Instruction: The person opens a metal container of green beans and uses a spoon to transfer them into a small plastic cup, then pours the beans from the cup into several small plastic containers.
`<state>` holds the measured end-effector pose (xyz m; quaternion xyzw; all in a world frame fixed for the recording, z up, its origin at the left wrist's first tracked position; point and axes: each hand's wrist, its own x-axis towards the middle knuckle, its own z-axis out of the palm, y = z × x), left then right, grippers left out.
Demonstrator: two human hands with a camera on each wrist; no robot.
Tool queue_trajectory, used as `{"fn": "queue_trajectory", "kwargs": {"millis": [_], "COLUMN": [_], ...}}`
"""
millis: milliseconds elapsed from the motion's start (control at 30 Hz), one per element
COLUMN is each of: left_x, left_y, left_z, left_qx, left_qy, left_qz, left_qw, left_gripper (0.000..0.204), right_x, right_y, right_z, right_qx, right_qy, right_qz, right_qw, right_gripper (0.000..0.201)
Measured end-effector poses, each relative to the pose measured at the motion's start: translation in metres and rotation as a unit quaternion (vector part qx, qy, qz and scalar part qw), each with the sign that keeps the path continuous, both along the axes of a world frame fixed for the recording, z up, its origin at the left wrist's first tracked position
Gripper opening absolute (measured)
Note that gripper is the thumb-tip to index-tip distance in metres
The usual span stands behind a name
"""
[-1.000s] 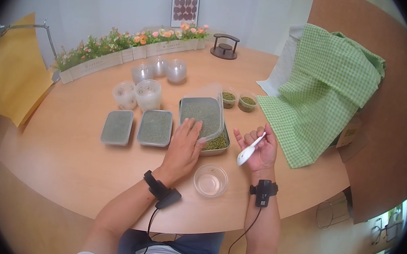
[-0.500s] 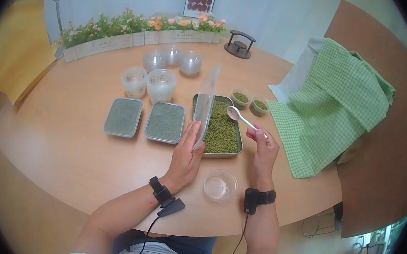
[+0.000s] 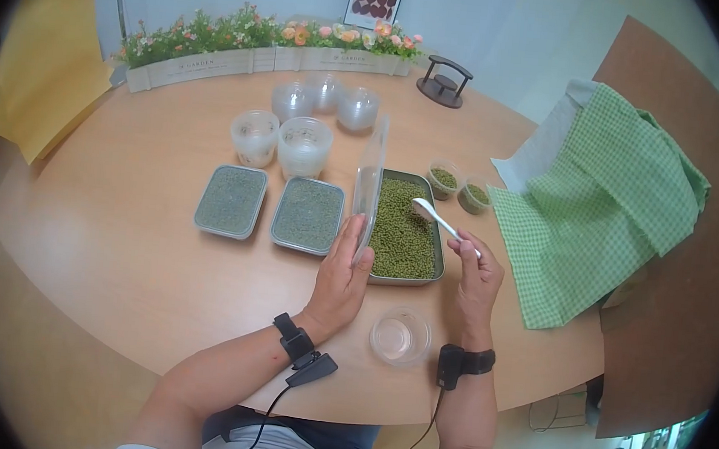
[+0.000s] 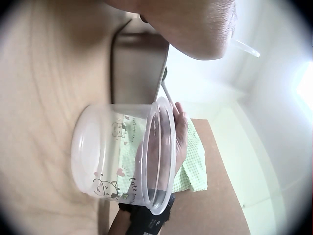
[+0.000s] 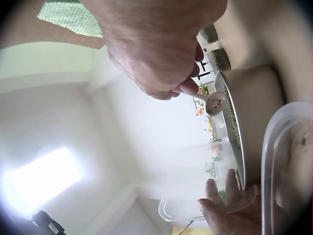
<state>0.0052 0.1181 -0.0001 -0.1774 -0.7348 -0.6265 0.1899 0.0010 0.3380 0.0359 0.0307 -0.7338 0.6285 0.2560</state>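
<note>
In the head view my left hand (image 3: 342, 279) holds a clear plastic lid (image 3: 370, 183) upright along the left rim of a metal tray, its fingers nearly straight along the lid. The tray (image 3: 406, 282) is full of small green beans (image 3: 402, 228), which look like mung beans. My right hand (image 3: 479, 278) pinches the handle of a white spoon (image 3: 441, 217); the spoon's bowl overlaps the beans near the tray's right side. In the right wrist view the spoon's bowl (image 5: 215, 104) has dark marks inside. A clear plastic cup (image 4: 122, 152) with a printed cartoon stands in front of the tray.
Two lidded boxes (image 3: 232, 200) sit left of the tray. Behind them are frosted cups (image 3: 304, 147) and stacked clear cups (image 3: 358, 109). Two small bean cups (image 3: 475, 196) stand right of the tray, beside a green checked cloth (image 3: 601, 203). Flower planters (image 3: 203, 61) line the back.
The left hand has tilted the lid from lying over the tray to upright, uncovering the beans. The right hand has turned the spoon and brought its bowl over the tray. The head view has shifted.
</note>
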Motion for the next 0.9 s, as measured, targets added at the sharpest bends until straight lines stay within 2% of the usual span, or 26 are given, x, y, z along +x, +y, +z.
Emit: {"fn": "queue_trajectory", "kwargs": {"millis": [233, 400, 533, 633, 700, 900], "left_x": [-0.001, -0.001, -0.004, -0.008, -0.012, -0.017], "left_y": [0.001, 0.000, 0.000, 0.000, -0.002, -0.004], "left_z": [-0.005, -0.004, -0.009, -0.013, -0.013, -0.013], "left_qx": [-0.029, -0.053, -0.085, -0.104, -0.103, -0.070], "left_qy": [-0.002, -0.016, 0.012, 0.027, 0.024, -0.001], "left_qz": [0.002, -0.014, -0.018, -0.014, -0.025, -0.040], "left_qw": [1.000, 0.998, 0.996, 0.994, 0.994, 0.997], "left_gripper": [0.058, 0.059, 0.058, 0.058, 0.057, 0.057], "right_x": [0.005, 0.007, 0.007, 0.003, 0.003, 0.005], "right_y": [0.002, -0.004, -0.006, -0.006, -0.011, -0.012], "right_z": [-0.003, -0.002, -0.007, -0.017, -0.014, -0.014], "right_qx": [-0.020, 0.077, 0.079, 0.020, -0.087, -0.051], "right_qy": [-0.003, 0.007, -0.009, -0.003, -0.038, -0.027], "right_qz": [0.003, -0.048, -0.068, -0.071, -0.065, -0.068], "right_qw": [1.000, 0.996, 0.994, 0.997, 0.993, 0.996], "right_gripper": [0.030, 0.028, 0.029, 0.031, 0.032, 0.029]}}
